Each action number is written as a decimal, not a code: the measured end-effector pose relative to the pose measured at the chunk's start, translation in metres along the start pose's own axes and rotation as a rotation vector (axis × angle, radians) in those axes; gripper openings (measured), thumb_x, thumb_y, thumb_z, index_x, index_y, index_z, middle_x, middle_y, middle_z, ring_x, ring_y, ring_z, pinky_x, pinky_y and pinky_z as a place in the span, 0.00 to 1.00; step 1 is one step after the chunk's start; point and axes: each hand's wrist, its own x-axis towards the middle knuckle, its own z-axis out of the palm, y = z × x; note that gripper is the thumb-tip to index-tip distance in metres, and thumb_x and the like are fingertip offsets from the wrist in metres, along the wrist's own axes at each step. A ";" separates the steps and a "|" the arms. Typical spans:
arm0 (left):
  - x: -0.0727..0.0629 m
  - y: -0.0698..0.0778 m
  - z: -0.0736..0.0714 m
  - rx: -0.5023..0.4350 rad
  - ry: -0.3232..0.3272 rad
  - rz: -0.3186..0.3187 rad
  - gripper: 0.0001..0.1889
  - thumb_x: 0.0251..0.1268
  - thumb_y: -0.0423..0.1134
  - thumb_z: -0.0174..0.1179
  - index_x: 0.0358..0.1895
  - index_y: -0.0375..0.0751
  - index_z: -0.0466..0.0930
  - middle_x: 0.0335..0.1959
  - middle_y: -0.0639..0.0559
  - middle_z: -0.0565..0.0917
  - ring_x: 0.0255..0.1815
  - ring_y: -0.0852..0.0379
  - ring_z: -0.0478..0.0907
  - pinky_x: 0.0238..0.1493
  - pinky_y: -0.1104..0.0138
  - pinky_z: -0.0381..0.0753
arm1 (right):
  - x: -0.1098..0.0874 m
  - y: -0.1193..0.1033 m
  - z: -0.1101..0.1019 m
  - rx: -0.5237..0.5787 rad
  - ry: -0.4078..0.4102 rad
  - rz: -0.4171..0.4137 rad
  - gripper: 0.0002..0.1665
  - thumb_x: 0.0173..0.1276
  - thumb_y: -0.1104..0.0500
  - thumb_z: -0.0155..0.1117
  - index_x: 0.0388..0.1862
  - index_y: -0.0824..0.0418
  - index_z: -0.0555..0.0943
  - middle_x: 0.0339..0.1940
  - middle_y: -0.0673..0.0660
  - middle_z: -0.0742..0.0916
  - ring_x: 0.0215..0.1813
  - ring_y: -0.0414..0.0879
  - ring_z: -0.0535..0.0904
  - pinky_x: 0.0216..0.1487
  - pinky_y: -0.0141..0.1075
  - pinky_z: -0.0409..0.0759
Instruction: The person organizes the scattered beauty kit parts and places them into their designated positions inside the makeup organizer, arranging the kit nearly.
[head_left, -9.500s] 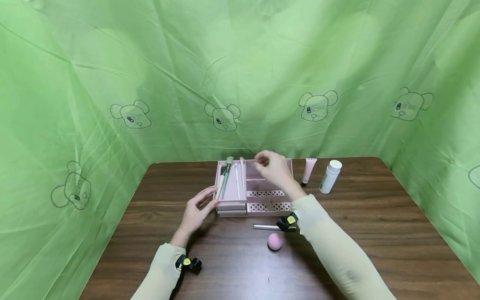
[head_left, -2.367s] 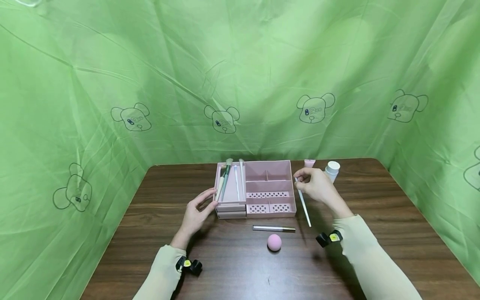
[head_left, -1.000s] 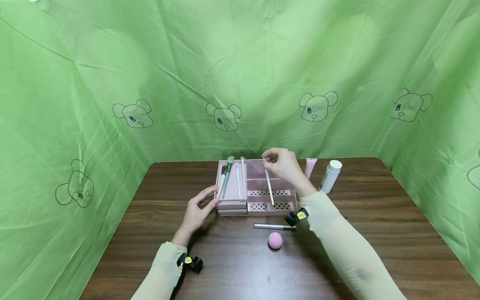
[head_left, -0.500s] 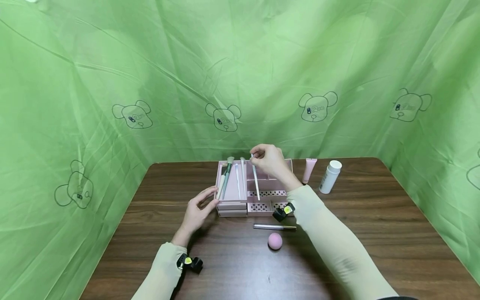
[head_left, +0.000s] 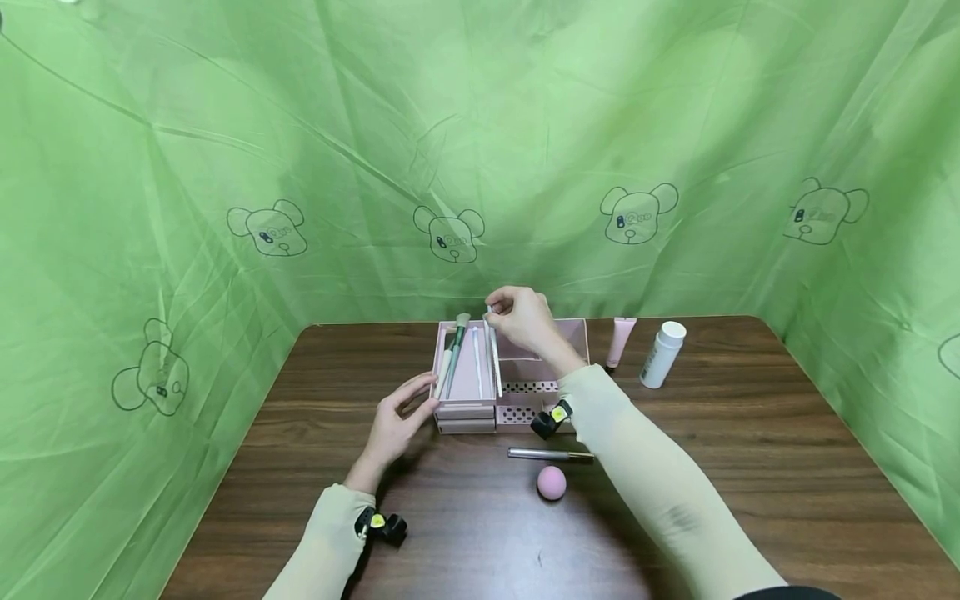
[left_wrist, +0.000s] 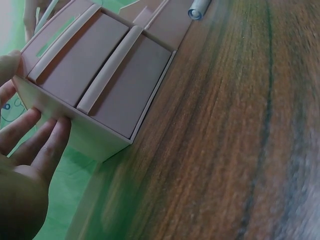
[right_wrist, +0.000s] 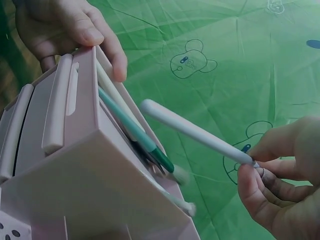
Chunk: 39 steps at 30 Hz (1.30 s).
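Observation:
In the head view my right hand (head_left: pixel 522 321) is over the back of the pink makeup organizer (head_left: pixel 465 411), pinching a slim white makeup brush (head_left: pixel 496 367) by its upper end. The right wrist view shows the white handle (right_wrist: pixel 195 131) of this brush beside the raised tray, blunt end towards it; my fingers hide the bristle end. My left hand (head_left: pixel 395 425) holds the organizer's front left corner, thumb at the front edge and fingertips (left_wrist: pixel 61 127) against the side wall. Several brushes lie in the tray, among them a green-handled one (head_left: pixel 454 354).
Right of the organizer stand a pink tube (head_left: pixel 619 342) and a white bottle with a white cap (head_left: pixel 663 356). In front lie a silver pen-like tube (head_left: pixel 547 454) and a pink ball-shaped sponge (head_left: pixel 551 482). Green cloth (head_left: pixel 480 150) hangs round the table.
My right hand fetched the white brush from right of the organizer and carried it left, from over the right compartments to the tray's right edge. My left hand stays put.

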 end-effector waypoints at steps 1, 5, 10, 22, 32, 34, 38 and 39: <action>0.000 0.000 0.000 0.001 -0.001 0.001 0.19 0.64 0.27 0.62 0.57 0.24 0.76 0.62 0.30 0.75 0.61 0.35 0.74 0.60 0.72 0.78 | 0.001 0.000 0.002 0.008 -0.003 0.004 0.14 0.58 0.61 0.68 0.45 0.56 0.85 0.34 0.49 0.87 0.36 0.42 0.83 0.42 0.34 0.84; 0.000 0.001 0.001 0.000 -0.007 -0.004 0.19 0.64 0.27 0.62 0.57 0.24 0.76 0.63 0.31 0.75 0.61 0.40 0.75 0.60 0.72 0.78 | 0.003 -0.002 0.009 0.031 0.001 0.019 0.14 0.58 0.62 0.68 0.45 0.56 0.84 0.33 0.49 0.87 0.33 0.42 0.84 0.39 0.32 0.85; -0.002 0.000 0.001 0.015 -0.003 0.004 0.19 0.64 0.27 0.62 0.57 0.25 0.76 0.63 0.31 0.75 0.61 0.43 0.76 0.60 0.72 0.78 | 0.005 -0.003 0.021 0.031 0.013 0.021 0.15 0.58 0.61 0.68 0.46 0.57 0.84 0.33 0.49 0.87 0.30 0.40 0.84 0.37 0.31 0.84; -0.001 0.000 0.004 0.006 -0.009 -0.014 0.19 0.64 0.29 0.62 0.58 0.27 0.76 0.63 0.34 0.75 0.62 0.43 0.75 0.62 0.43 0.74 | 0.008 0.000 0.039 0.022 0.039 0.089 0.13 0.60 0.58 0.71 0.45 0.54 0.84 0.34 0.47 0.87 0.36 0.43 0.82 0.44 0.36 0.83; 0.000 -0.001 0.003 0.003 -0.002 -0.020 0.20 0.64 0.29 0.62 0.59 0.27 0.76 0.64 0.34 0.75 0.62 0.48 0.76 0.63 0.62 0.78 | 0.005 0.007 0.041 0.004 0.004 0.130 0.14 0.62 0.55 0.70 0.46 0.54 0.84 0.35 0.47 0.86 0.36 0.43 0.81 0.40 0.36 0.81; 0.000 0.000 0.002 -0.005 -0.001 -0.024 0.20 0.64 0.29 0.62 0.59 0.27 0.76 0.64 0.34 0.75 0.62 0.52 0.76 0.64 0.57 0.77 | 0.005 0.007 0.040 0.008 -0.008 0.130 0.14 0.62 0.56 0.70 0.47 0.55 0.83 0.35 0.47 0.85 0.36 0.44 0.80 0.39 0.36 0.81; 0.000 0.002 0.001 -0.004 -0.004 -0.033 0.20 0.65 0.30 0.62 0.59 0.28 0.76 0.64 0.35 0.75 0.62 0.55 0.76 0.64 0.39 0.69 | 0.004 0.006 0.040 0.000 -0.016 0.137 0.14 0.61 0.56 0.69 0.47 0.54 0.83 0.36 0.47 0.85 0.38 0.44 0.80 0.41 0.36 0.81; 0.000 0.002 0.000 -0.001 -0.004 -0.035 0.20 0.65 0.30 0.62 0.59 0.28 0.76 0.64 0.35 0.75 0.62 0.55 0.76 0.64 0.39 0.69 | 0.003 0.006 0.040 -0.001 -0.018 0.139 0.14 0.61 0.56 0.69 0.47 0.53 0.83 0.36 0.47 0.85 0.38 0.44 0.80 0.41 0.37 0.81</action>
